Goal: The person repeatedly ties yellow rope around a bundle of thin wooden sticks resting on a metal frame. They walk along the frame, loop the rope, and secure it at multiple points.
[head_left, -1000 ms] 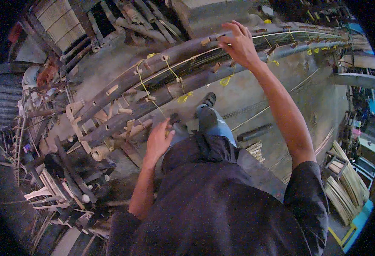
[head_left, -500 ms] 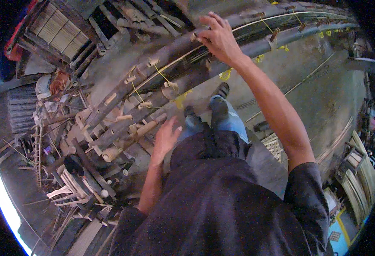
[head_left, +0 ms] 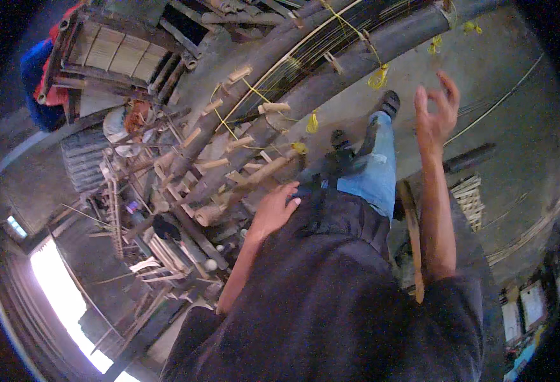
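Note:
A long frame of two dark poles (head_left: 401,41) runs from the lower left to the upper right, with wooden pegs (head_left: 273,107) in it. Thin pale strands (head_left: 286,70) stretch between the poles, and yellow cord (head_left: 254,91) crosses between pegs. Small yellow cord bundles (head_left: 378,77) hang along the near pole. My right hand (head_left: 437,118) is raised over the floor, right of the frame, fingers curled but apart, holding nothing. Close to my waist is my left hand (head_left: 275,211), its fingers loosely extended and thumb apart, also holding nothing; whether it touches my clothing I cannot tell.
Scrap wood (head_left: 165,254) and bamboo pieces lie in a heap at the left. Beyond them stands a slatted panel (head_left: 111,54) in a wooden frame. A flat wooden stick (head_left: 412,242) is beside my right forearm, near a pale woven piece (head_left: 470,202). A thin pole (head_left: 496,99) lies on the floor.
My right hand has left the far part of the frame and come down to the right, away from the strands. My left hand has drawn closer to my waist. The whole view has shifted.

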`<action>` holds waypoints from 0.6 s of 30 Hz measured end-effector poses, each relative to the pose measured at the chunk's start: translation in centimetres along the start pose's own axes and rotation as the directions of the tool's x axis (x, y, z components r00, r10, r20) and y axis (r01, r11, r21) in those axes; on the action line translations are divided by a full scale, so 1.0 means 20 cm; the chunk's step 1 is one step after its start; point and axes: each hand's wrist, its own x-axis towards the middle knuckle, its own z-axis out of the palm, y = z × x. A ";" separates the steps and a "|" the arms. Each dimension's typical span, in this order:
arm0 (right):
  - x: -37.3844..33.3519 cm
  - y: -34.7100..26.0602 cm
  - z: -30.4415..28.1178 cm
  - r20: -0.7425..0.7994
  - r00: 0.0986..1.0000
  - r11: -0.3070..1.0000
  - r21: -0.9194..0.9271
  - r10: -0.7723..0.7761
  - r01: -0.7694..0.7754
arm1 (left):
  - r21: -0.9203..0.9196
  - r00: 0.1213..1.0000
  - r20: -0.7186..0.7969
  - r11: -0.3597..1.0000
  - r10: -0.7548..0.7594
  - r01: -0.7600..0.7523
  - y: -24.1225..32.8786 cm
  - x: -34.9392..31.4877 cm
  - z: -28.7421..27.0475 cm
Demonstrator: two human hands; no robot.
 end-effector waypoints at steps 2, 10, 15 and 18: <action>-0.41 0.36 -0.15 0.109 0.964 0.942 -0.264 0.242 -0.207 | 0.061 0.995 0.085 0.996 0.058 -0.064 0.04 0.07 -0.03; -0.82 0.65 -0.99 -0.056 0.507 0.507 -0.017 0.860 -0.862 | 0.012 0.897 0.120 0.903 0.426 -0.431 0.88 0.57 -0.15; -0.65 1.07 -1.08 -0.069 0.461 0.460 -0.034 0.885 -0.887 | -0.079 0.792 0.130 0.803 0.596 -0.591 1.68 0.94 -0.13; -0.87 1.72 -0.90 -0.028 0.329 0.331 0.077 0.944 -0.941 | 0.016 0.786 -0.025 0.786 0.618 -0.617 2.19 1.19 -0.07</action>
